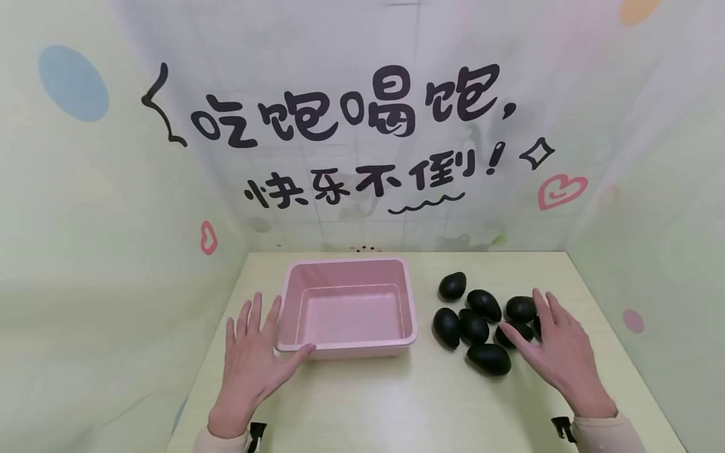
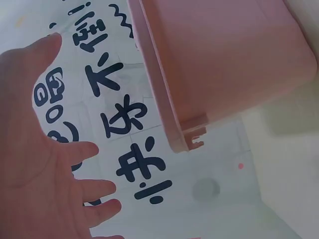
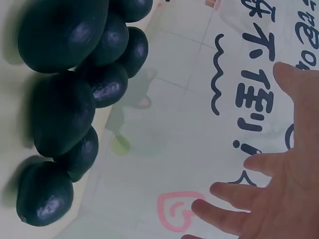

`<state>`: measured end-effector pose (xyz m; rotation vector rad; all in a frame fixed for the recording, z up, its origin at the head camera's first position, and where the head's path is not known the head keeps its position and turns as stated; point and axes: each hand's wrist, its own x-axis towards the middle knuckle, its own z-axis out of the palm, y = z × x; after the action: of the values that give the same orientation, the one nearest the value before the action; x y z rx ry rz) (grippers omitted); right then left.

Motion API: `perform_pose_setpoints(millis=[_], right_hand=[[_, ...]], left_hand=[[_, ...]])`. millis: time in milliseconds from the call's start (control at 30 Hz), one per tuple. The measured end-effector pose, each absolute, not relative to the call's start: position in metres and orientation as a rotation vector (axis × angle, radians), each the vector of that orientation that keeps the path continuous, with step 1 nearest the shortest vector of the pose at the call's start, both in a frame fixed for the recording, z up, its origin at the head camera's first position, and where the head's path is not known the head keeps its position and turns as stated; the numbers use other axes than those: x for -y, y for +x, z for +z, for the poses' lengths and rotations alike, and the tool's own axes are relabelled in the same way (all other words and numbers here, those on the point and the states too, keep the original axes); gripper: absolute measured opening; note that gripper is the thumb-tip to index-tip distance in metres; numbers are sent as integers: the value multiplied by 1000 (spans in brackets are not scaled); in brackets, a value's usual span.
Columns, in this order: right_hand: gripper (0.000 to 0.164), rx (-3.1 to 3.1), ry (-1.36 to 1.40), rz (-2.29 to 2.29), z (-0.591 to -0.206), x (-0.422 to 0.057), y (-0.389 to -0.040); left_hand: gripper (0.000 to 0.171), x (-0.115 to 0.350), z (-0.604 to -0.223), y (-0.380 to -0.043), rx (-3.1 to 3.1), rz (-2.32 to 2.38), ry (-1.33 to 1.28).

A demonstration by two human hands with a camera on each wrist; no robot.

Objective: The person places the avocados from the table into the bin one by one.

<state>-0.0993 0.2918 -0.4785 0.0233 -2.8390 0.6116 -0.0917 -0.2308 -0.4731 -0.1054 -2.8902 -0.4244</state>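
Note:
A pink plastic bin (image 1: 347,354) stands upright at the back left of the table, nothing inside it. Beside its left front corner my left hand (image 1: 252,362) is spread with straight fingers, the thumb overlapping the front rim in the head view. The left wrist view shows this palm apart from the bin's side (image 2: 234,59). Several dark, smooth avocados (image 1: 489,360) lie in a loose cluster right of the bin. My right hand (image 1: 561,352) hovers over the right end of the cluster, fingers extended and holding nothing. It partly hides one avocado; the right wrist view has the avocados (image 3: 64,113) apart from the palm.
A pale table (image 1: 362,402) carries everything. Behind it hangs a printed cloth backdrop (image 1: 362,220) with dark lettering, and cloth walls close off the left and right sides. A strip of bare tabletop separates bin and avocados.

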Motion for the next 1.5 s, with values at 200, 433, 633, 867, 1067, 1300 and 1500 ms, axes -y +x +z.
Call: perform_pose_setpoints(millis=[200, 433, 633, 867, 1067, 1300, 1500], right_hand=[[86, 2761, -60, 745, -485, -289, -99], [77, 2651, -130, 865, -494, -283, -96], [74, 2557, -117, 900, -514, -280, -97], [79, 2587, -143, 936, -528, -275, -95], [79, 2590, -194, 966, -541, -272, -92], [81, 2597, -228, 1011, -558, -266, -88], [79, 2616, -267, 1016, -574, -260, -82]], left_hand=[[103, 230, -482, -91, 2777, -463, -135], [94, 228, -495, -90, 2589, -525, -182], [89, 225, -506, -91, 2535, -582, -186], [83, 222, -524, -87, 2588, -638, -129], [70, 217, -534, -87, 2566, -688, -130], [55, 214, -541, -86, 2481, -710, -139], [36, 212, -546, -83, 2444, -742, -118]])
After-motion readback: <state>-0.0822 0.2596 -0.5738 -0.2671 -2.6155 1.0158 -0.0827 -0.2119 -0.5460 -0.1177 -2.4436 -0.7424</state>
